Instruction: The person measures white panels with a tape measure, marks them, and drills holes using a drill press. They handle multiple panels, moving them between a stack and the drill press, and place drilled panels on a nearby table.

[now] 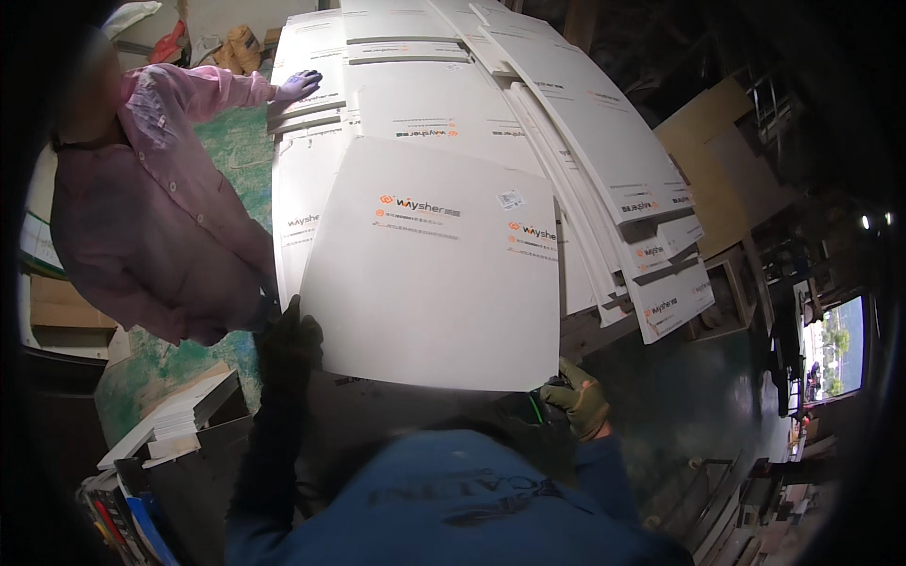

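A large white panel (425, 302) with printed film and a small label lies tilted in front of me, its far part over the stacked panels. My left hand (291, 344), in a dark glove and deep shadow, is closed on its near left edge. At its near right corner my right hand (578, 401), in an olive glove, has its fingers curled against the edge. Beside those fingers shows a thin green strip (536, 406) whose kind I cannot make out. The undersides of both grips are hidden.
Several white panels (585, 123) lie in uneven stacks beyond. On the left stands a person in a pink shirt (170, 208), a purple-gloved hand (299, 86) resting on the stack. Narrow white strips (179, 420) are piled at lower left. Brown boards (703, 160) lean at right.
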`<state>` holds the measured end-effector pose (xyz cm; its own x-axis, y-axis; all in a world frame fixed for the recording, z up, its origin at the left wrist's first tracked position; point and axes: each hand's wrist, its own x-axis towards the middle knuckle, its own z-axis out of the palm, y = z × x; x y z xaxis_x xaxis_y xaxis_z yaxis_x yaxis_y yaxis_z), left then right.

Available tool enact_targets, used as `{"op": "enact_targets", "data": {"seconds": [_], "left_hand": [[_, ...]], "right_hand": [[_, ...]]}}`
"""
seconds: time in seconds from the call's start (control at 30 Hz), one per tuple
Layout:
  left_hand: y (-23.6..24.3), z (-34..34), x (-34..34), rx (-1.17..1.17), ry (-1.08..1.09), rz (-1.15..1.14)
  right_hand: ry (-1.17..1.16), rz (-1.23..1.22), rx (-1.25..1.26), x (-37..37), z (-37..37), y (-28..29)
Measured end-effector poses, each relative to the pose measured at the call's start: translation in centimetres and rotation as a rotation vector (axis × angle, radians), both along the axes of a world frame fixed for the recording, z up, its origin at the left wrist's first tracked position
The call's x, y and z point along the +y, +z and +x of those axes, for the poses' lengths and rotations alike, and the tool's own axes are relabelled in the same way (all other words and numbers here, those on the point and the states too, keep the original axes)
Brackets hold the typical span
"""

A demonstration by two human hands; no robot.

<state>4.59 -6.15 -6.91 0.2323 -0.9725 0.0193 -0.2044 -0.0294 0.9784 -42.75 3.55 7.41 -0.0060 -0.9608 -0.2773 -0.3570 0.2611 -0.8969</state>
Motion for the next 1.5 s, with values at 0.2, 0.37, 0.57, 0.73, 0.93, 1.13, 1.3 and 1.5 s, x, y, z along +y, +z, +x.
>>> {"op": "enact_targets", "data": {"seconds": [0.2,0.37,0.57,0.73,0.93,1.13,1.3,1.5], "left_hand": [[-1.6,0.1,1.0,-0.669,-0.018,-0.384],[2.6,-1.0,0.3,0.32,-0.136,0.136],[2.3,2.2,1.5,-0.163,-0.167,0.034],[9.1,0.2,3.3,-0.538,-0.101,-0.346],[16.8,-8.4,5.2,0.35,-0.707,-0.049],[15.1,-12.7,6.4,0.4,-0.778,0.198],[15.2,-11.7,6.0,0.596,-0.733,0.486],[13.4,-9.1,6.9,0.98,-0.199,0.049]], "right_hand": [[-0.016,-0.055,0.0,0.1,1.1,1.8],[-0.126,-0.079,-0.129,0.7,0.1,-0.5],[-0.409,-0.139,-0.078,4.2,-0.3,-1.1],[-0.561,-0.168,-0.592,5.6,1.6,2.6],[-0.141,-0.294,-0.505,0.8,10.5,2.6],[0.183,-0.436,-0.344,-0.2,15.6,2.5],[0.282,-0.291,-0.34,-0.1,9.8,5.7],[-0.147,-0.443,0.415,-2.4,-0.6,-3.3]]}}
